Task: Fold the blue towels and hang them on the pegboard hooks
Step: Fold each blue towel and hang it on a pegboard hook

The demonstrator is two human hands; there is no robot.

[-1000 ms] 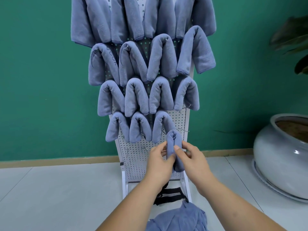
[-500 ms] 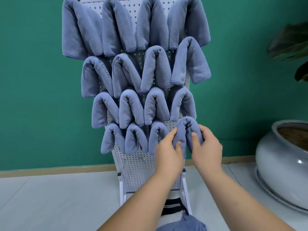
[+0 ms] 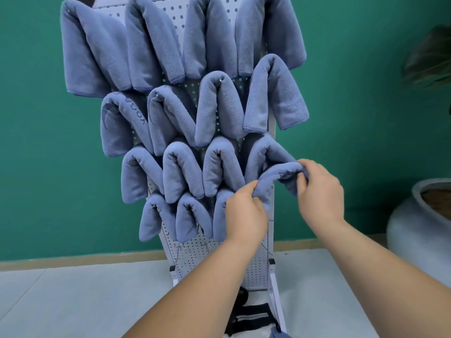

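Towel [image 3: 275, 175], blue and folded, held up in an arch at the 4 o'clock edge of a white pegboard [image 3: 195, 262], just below the rightmost towel of the third row. Gripped at both ends. Left hand [image 3: 245, 215] curled round the end at 8 o'clock of the arch, fingers bunched into the cloth. Right hand [image 3: 319, 191] closed round the end at 2 o'clock, thumb and fingers pinched on the fold. Both forearms reached in from 6 o'clock of the frame. Could not tell whether a hook sat under the arch, hidden as it was by cloth and hands.

Hung towels [image 3: 219, 106] packed over the board in four rows from 12 o'clock down, every one draped in an upside-down U. Counted four across in each of the upper three rows and three in the lowest, with the held towel just at 3 o'clock of those three. Left bare at 6 o'clock of the board: perforated panel with a few thin wire hooks [image 3: 207, 246].

Backed by a green wall [image 3: 48, 142]. Stood at 4 o'clock of the frame, a round grey pot [image 3: 415, 230] on the pale floor [image 3: 73, 301]. Blurred at 2 o'clock, dark leaves [image 3: 432, 59]. Seen at 6 o'clock by the board's feet, a black strap with white stripes [image 3: 251, 315] and a corner of blue cloth [image 3: 278, 334].
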